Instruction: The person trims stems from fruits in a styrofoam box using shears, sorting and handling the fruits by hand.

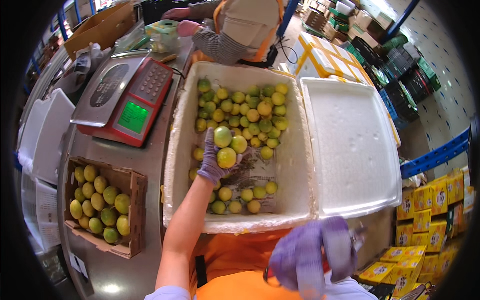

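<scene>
My left hand [216, 163], in a purple knit glove, holds three round yellow-green fruits [226, 157] that look like yellow passion fruit. It is over a deep white foam box [308, 180]. Many more such fruits [253, 116] lie inside, mostly towards the far side, with a few along the near wall. Paper with dark plant bits [258, 170] covers the bottom. Outside the near right corner, my gloved right hand [315, 251] is blurred by motion. It is closed around a tool with red handles [325, 264] and a metal tip [358, 236]; its exact kind is unclear.
A steel table [150, 165] on the left carries a red digital scale [146, 93] and an open cardboard box [137, 210] of fruit. A foam lid [352, 150] lies to the right. Another person [247, 30] works beyond the box. Yellow cartons [405, 262] are stacked at lower right.
</scene>
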`<action>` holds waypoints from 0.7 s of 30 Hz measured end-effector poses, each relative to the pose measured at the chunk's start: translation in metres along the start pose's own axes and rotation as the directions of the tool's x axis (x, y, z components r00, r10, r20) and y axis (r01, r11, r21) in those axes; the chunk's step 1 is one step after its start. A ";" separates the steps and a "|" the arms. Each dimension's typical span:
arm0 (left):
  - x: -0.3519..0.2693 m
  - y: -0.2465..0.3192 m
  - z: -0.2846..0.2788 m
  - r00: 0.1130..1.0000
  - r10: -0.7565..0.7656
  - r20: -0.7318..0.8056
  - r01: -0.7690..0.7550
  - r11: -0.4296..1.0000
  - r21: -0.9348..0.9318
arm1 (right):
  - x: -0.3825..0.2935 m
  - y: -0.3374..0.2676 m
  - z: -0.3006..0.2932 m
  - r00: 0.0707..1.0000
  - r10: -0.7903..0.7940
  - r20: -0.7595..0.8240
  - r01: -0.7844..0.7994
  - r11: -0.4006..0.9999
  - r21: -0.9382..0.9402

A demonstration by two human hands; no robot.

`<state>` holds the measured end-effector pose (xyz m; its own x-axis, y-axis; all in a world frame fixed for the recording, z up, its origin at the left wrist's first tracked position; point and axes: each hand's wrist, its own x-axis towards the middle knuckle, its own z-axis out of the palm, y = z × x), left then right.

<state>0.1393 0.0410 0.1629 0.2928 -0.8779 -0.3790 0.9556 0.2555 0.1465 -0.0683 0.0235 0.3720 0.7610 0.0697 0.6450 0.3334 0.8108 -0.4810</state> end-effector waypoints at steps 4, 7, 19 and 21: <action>0.016 -0.006 0.011 0.998 0.065 0.001 -0.065 0.991 0.113 | 0.027 -0.008 0.026 0.983 0.081 0.168 -0.093 0.994 0.064; 0.012 -0.006 0.015 0.998 0.060 -0.013 -0.059 0.992 0.108 | 0.033 -0.007 0.028 0.976 0.069 0.208 -0.085 0.994 0.071; -0.036 0.085 0.054 0.747 0.615 0.254 -0.598 0.454 0.660 | -0.065 -0.024 -0.107 0.789 -0.240 -0.566 -0.150 0.817 -0.557; -0.056 0.142 0.070 0.538 0.755 0.375 -0.701 0.154 0.696 | -0.083 -0.024 -0.140 0.712 -0.304 -0.632 -0.306 0.677 -0.670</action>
<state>0.2564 0.0982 0.2689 0.8673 -0.4308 0.2493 -0.0803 0.3733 0.9242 -0.0611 -0.0831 0.2466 0.7925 -0.5647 0.2304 0.3659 0.1380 -0.9204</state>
